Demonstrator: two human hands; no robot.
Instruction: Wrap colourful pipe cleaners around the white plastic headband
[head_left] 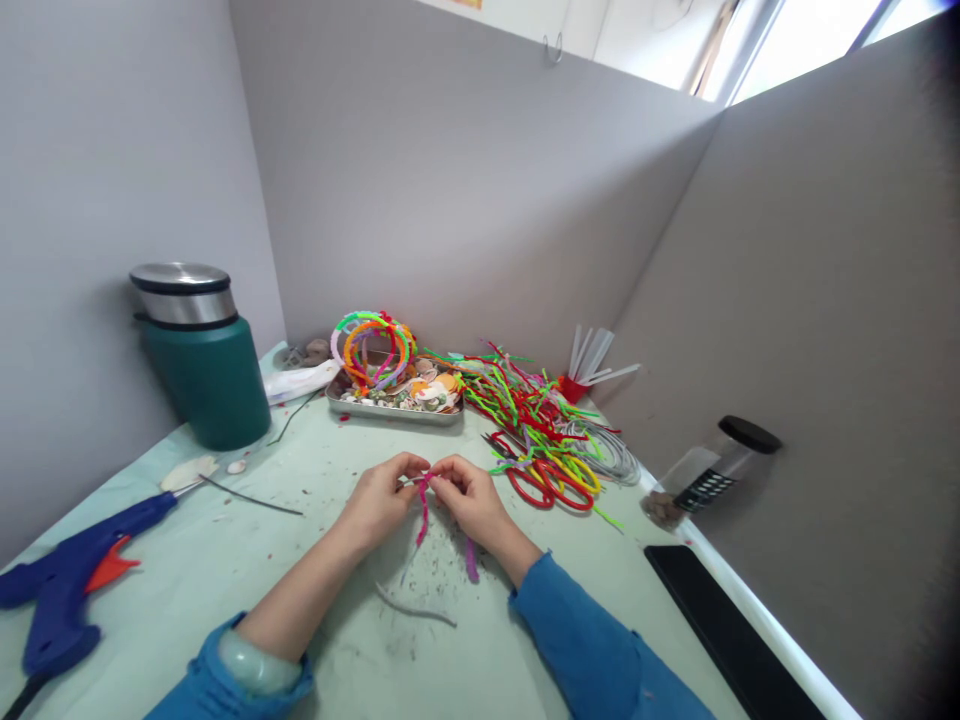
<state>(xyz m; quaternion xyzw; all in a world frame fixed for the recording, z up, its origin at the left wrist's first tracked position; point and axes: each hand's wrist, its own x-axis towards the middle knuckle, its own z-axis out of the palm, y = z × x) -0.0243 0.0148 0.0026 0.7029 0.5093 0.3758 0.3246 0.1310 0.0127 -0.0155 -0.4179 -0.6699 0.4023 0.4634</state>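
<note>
Both hands are in at the lower middle of the frame, fingertips nearly meeting. Left hand (381,502): thumb and fingers together, pinched on the fuzzy pink stem (422,523). Right hand (466,497): pinched too, on the same stem just beside. The stem sits right between them at the centre, its lower end dangling toward the table (337,590). A purple stem (471,561) shows just below the right hand; whether it joins the pink one, I cannot tell. Under it all, at bottom centre, a grey stem (416,608) lies in a slight curve among dark specks.

Over to the lower left, the blue glue gun (64,575), orange trigger showing, nozzle toward the centre, and a dark wire (255,497) just beside its tip. Above that, at the left of the frame, a green flask (202,370) stands upright. Centre of the frame now: a metal tray (397,411) loaded with small pieces, bright rings (373,350) standing up in it. To its right, a tangle of colourful stems (517,395), red-handled scissors (550,484) at its near edge. At the right, a black-lidded jar (712,470) appears tilted, and below, a black bar (727,625).
</note>
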